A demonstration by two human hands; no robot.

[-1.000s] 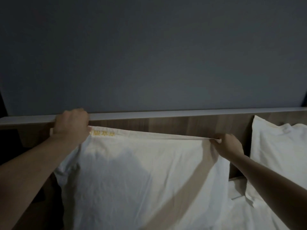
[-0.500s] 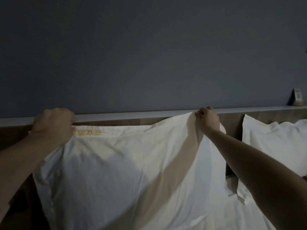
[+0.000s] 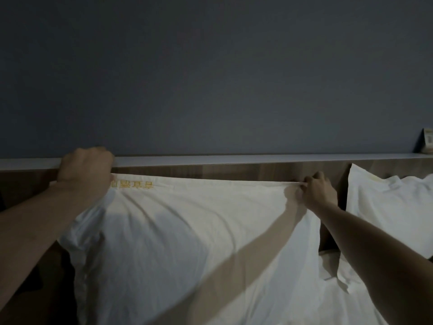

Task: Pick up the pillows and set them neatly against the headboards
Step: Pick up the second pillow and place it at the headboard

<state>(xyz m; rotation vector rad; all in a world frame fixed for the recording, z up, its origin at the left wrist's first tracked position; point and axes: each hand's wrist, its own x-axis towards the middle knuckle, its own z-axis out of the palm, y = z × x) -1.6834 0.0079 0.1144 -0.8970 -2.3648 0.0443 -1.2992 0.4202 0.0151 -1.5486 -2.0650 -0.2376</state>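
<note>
A large white pillow [image 3: 187,242] with yellow embroidered lettering near its top edge stands upright against the wooden headboard [image 3: 234,171]. My left hand [image 3: 85,168] is closed on the pillow's top left corner, up at the headboard's ledge. My right hand [image 3: 319,192] pinches the top right corner, and the top edge is stretched taut between both hands. A second white pillow [image 3: 389,207] leans against the headboard to the right.
A pale ledge [image 3: 257,159] tops the headboard below a dark grey wall. A small card [image 3: 427,143] stands on the ledge at far right. White bedding [image 3: 339,289] lies between the two pillows. A dark gap lies left of the bed.
My right hand has dropped from the ledge height down and to the right, pulling the pillow's top edge flat and taut. My left hand still holds the left corner.
</note>
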